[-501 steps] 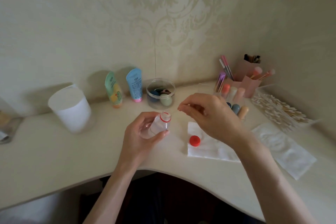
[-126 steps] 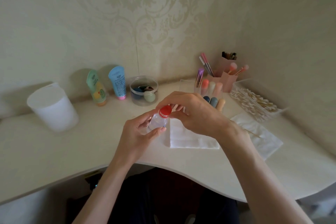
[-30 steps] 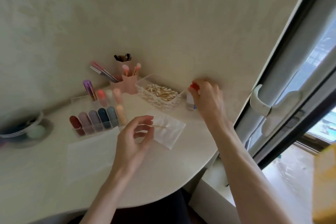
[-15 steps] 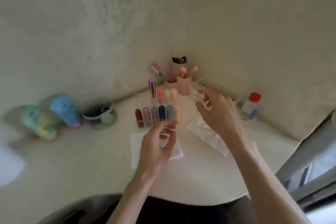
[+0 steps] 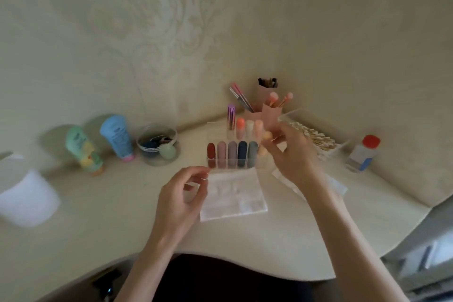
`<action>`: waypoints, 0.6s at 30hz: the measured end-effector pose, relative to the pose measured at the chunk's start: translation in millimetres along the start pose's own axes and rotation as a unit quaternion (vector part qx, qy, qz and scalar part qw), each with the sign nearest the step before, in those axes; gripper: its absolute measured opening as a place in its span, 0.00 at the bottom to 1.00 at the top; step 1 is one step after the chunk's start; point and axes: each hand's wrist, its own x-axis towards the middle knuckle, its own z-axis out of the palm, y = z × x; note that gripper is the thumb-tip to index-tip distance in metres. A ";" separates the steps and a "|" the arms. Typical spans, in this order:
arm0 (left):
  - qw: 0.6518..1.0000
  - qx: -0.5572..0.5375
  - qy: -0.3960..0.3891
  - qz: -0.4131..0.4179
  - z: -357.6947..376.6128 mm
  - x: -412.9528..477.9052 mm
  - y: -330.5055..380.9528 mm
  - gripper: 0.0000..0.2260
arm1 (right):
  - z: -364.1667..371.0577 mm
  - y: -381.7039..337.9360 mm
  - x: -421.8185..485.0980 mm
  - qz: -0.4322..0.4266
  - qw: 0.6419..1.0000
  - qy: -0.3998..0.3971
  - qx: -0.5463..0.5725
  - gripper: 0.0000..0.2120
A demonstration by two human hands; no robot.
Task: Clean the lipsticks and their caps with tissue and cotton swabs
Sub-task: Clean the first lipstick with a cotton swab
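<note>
While the left hand [image 5: 180, 200] hovers over the near edge of a folded tissue [image 5: 235, 195], its fingers are curled and thumb and forefinger meet in a pinch. Whether anything lies between them is too blurred to tell. At two o'clock from it, the right hand [image 5: 294, 158] reaches over the desk [image 5: 105, 223] and pinches the peach lipstick [image 5: 262, 151] at the right end of the front row. That row stands upright in a clear acrylic rack [image 5: 232, 162], just beyond the tissue at twelve o'clock, with more lipsticks in the row behind.

A second tissue [image 5: 339, 186] lies partly hidden under the right wrist. Behind the right hand at one o'clock sits a clear box of cotton swabs [image 5: 318, 138], its near side covered by the knuckles. A small bottle with a red cap [image 5: 362, 154] stands at three o'clock from the box, close to the wall. A pink brush holder [image 5: 270, 114] fills the corner at twelve o'clock, just behind the rack.

At nine o'clock from the rack stands a round clear jar [image 5: 158, 146], then a blue tube [image 5: 117, 137] and a green tube [image 5: 83, 151] stand along the wall. A blurred white cup [image 5: 27, 197] stands near the picture's left edge.

Bare desk lies between the left hand and the cup. The desk's front edge curves inward at six o'clock. A window frame [image 5: 426, 260] closes off the right side at four o'clock.
</note>
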 end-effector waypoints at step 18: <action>0.985 -0.148 0.037 -0.085 3.0 13.2 30.4 0.08 | 51.6 -29.0 -60.5 -0.070 0.946 -0.159 0.272 0.26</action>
